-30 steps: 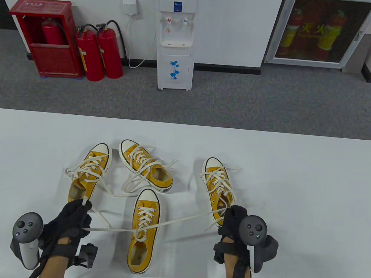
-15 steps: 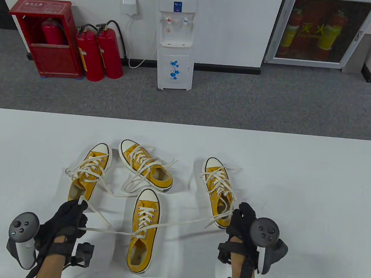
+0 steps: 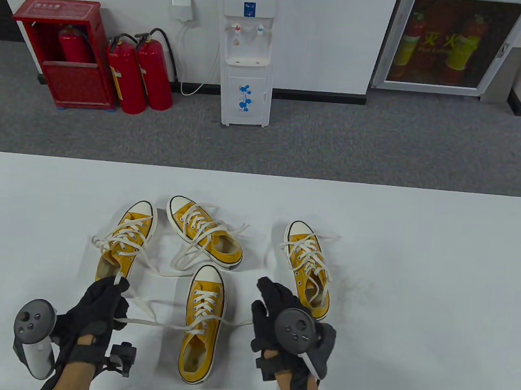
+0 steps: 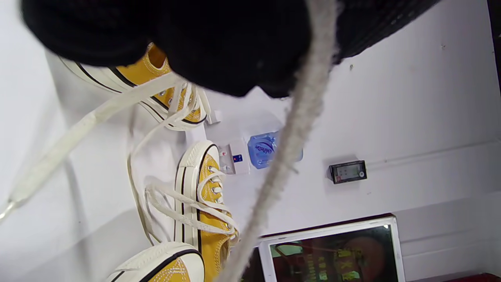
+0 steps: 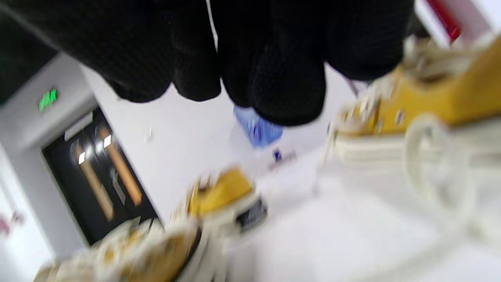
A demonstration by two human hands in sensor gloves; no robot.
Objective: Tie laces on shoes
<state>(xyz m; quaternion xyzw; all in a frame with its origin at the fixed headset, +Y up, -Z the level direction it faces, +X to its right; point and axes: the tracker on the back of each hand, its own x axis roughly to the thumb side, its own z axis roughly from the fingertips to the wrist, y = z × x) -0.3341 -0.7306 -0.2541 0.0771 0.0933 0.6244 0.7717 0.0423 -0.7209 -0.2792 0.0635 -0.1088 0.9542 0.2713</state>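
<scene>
Near the table's (image 3: 421,227) front edge, one lace end (image 3: 149,322) of the nearest shoe (image 3: 202,324) is gripped by the left hand (image 3: 97,310). The right hand (image 3: 272,316) appears released, fingers spread, though its wrist view is blurred. No bow is seen; three other shoes (image 3: 202,231) are left untied.

Two large yellow Chinese characters, "火火", show on the glass-fronted wall cabinet (image 3: 451,43) right of the water dispenser (image 3: 248,53). The dispenser's labels are too small to read.
</scene>
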